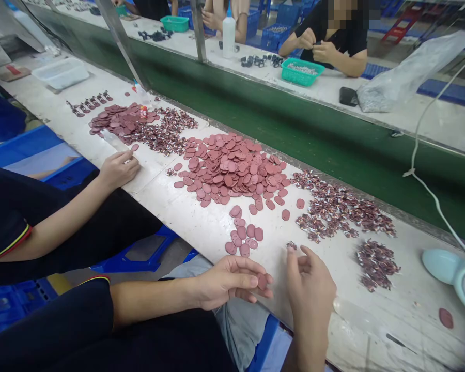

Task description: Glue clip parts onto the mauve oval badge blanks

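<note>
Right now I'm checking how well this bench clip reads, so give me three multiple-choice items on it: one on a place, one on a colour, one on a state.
1. Where does the big pile of discs lie?
A. on the white table
B. in the green basket
C. on the floor

2. What colour are the discs?
A. blue
B. dull red
C. yellow

3. What is the left hand doing?
A. lying flat and empty
B. gripping a bottle
C. pinching a single disc in its fingers

Answers:
1 A, the pile lies heaped on the table top beside the green belt.
2 B, every disc shows the same dull red.
3 C, one disc sits at the fingertips, next to the right hand.
</note>
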Demonstrator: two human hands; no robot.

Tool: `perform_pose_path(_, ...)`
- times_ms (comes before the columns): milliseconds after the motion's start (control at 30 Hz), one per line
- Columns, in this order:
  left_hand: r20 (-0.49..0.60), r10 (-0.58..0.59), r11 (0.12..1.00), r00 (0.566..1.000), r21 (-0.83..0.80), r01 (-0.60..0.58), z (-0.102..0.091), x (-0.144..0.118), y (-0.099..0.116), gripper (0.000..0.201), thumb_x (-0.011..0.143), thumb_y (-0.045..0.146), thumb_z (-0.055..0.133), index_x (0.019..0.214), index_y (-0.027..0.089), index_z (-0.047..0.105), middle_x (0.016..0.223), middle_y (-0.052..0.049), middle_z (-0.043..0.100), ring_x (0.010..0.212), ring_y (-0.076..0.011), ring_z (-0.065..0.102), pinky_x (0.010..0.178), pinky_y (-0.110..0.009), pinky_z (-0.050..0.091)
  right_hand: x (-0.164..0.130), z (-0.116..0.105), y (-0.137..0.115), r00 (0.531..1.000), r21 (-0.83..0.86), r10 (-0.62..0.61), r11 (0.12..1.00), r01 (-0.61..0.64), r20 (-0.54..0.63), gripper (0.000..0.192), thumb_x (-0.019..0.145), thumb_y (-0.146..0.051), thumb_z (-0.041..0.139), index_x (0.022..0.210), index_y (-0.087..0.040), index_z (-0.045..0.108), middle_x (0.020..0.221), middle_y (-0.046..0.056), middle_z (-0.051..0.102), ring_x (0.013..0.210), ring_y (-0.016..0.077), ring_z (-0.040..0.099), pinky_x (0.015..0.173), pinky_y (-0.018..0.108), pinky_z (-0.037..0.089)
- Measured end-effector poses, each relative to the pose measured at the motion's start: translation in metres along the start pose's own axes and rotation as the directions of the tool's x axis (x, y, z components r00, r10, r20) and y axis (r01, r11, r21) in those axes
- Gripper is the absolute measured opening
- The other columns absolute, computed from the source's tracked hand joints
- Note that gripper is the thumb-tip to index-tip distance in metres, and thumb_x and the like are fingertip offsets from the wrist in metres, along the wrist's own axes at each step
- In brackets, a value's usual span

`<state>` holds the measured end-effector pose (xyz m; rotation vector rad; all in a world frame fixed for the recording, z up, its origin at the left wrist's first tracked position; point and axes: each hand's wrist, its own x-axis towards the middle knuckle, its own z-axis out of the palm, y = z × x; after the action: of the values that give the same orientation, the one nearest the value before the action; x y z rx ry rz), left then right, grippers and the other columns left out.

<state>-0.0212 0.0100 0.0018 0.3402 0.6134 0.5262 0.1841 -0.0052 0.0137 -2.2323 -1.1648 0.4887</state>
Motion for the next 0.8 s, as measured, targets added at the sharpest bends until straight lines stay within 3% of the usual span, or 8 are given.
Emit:
perform_pose_path(100, -0.009, 0.001, 1.000, 1.000, 0.009, -0.001, 0.002, -0.001, 0.002, 0.036, 0.079, 0.028, 0.093, 0.109, 0.014, 0.078, 0.120, -0.013, 0.081, 0.104, -0.0261, 0.081, 0.073, -0.023, 0.057, 0.022, 0.007, -0.004, 0.991, -0.120, -0.107, 0.986, 0.117, 0.086, 0.059, 0.093, -0.057, 0.050, 0.130, -0.015, 0.070, 0.116, 0.017, 0.069, 0.093, 0.0279, 0.067, 0.094, 0.048, 0.051)
perform_pose_path(267, -0.042, -0.011, 1.000, 0.999, 0.015, 0.011, 0.002, -0.003, 0.006, 0.041, 0.076, 0.030, 0.095, 0.107, 0.012, 0.077, 0.118, -0.013, 0.081, 0.101, -0.0256, 0.082, 0.071, -0.021, 0.058, 0.020, -0.003, 0.012, 0.974, -0.096, -0.141, 0.983, 0.160, 0.177, 0.048, 0.093, -0.053, 0.049, 0.109, -0.018, 0.078, 0.099, 0.016, 0.077, 0.097, 0.0336, 0.069, 0.100, 0.056, 0.051)
perform_pose_path(367, -0.055, -0.016, 1.000, 0.998, 0.014, 0.017, 0.001, -0.003, 0.009, 0.043, 0.075, 0.032, 0.096, 0.107, 0.012, 0.077, 0.116, -0.013, 0.081, 0.101, -0.0254, 0.082, 0.071, -0.021, 0.059, 0.001, -0.017, 0.020, 0.974, 0.132, -0.100, 0.989, 0.074, 0.204, 0.040, 0.087, -0.061, 0.062, 0.100, -0.028, 0.081, 0.105, 0.009, 0.078, 0.097, 0.0286, 0.071, 0.092, 0.048, 0.057)
perform_pose_path(433, -0.055, -0.024, 1.000, 0.998, -0.002, 0.024, 0.001, -0.002, 0.009, 0.043, 0.074, 0.032, 0.096, 0.107, 0.012, 0.077, 0.116, -0.012, 0.082, 0.101, -0.0257, 0.082, 0.071, -0.021, 0.059, -0.015, -0.027, 0.024, 0.977, 0.310, -0.092, 0.950, 0.029, 0.190, 0.030, 0.081, -0.061, 0.073, 0.092, -0.034, 0.082, 0.101, 0.004, 0.073, 0.095, 0.0246, 0.069, 0.077, 0.039, 0.057)
perform_pose_path(500, -0.044, -0.030, 0.999, 0.999, -0.025, 0.029, 0.002, 0.000, 0.008, 0.042, 0.074, 0.030, 0.096, 0.106, 0.012, 0.077, 0.115, -0.012, 0.082, 0.100, -0.0254, 0.083, 0.072, -0.022, 0.060, -0.031, -0.033, 0.024, 0.990, 0.424, -0.048, 0.905, -0.011, 0.129, 0.022, 0.075, -0.057, 0.081, 0.086, -0.038, 0.082, 0.088, 0.001, 0.068, 0.079, 0.0202, 0.064, 0.061, 0.035, 0.051)
perform_pose_path(567, -0.021, -0.039, 0.998, 0.999, -0.049, 0.038, 0.003, 0.003, 0.005, 0.039, 0.075, 0.029, 0.096, 0.106, 0.012, 0.077, 0.114, -0.011, 0.082, 0.099, -0.0249, 0.083, 0.072, -0.021, 0.060, -0.044, -0.034, 0.023, 0.989, 0.553, 0.096, 0.821, -0.142, 0.111, 0.020, 0.073, -0.055, 0.084, 0.084, -0.039, 0.079, 0.068, -0.004, 0.063, 0.058, 0.0153, 0.054, 0.050, 0.033, 0.042)
perform_pose_path(667, 0.029, -0.049, 0.995, 0.998, -0.090, 0.051, 0.007, 0.007, -0.003, 0.036, 0.077, 0.028, 0.095, 0.106, 0.012, 0.078, 0.112, -0.011, 0.082, 0.097, -0.0241, 0.083, 0.072, -0.021, 0.061, -0.057, -0.027, 0.020, 0.936, 0.701, 0.263, 0.622, -0.349, 0.232, 0.026, 0.073, -0.058, 0.084, 0.084, -0.038, 0.072, 0.050, -0.009, 0.054, 0.044, 0.0126, 0.047, 0.044, 0.029, 0.039)
perform_pose_path(800, 0.061, -0.026, 0.987, 0.998, -0.157, 0.036, 0.011, 0.013, -0.013, 0.036, 0.079, 0.029, 0.094, 0.108, 0.013, 0.078, 0.113, -0.012, 0.082, 0.096, -0.0230, 0.083, 0.074, -0.022, 0.063, -0.067, -0.012, 0.023, 0.906, 0.726, 0.260, 0.542, -0.424, 0.335, 0.034, 0.070, -0.057, 0.086, 0.079, -0.035, 0.062, 0.053, -0.008, 0.063, 0.051, 0.0165, 0.060, 0.044, 0.028, 0.045)
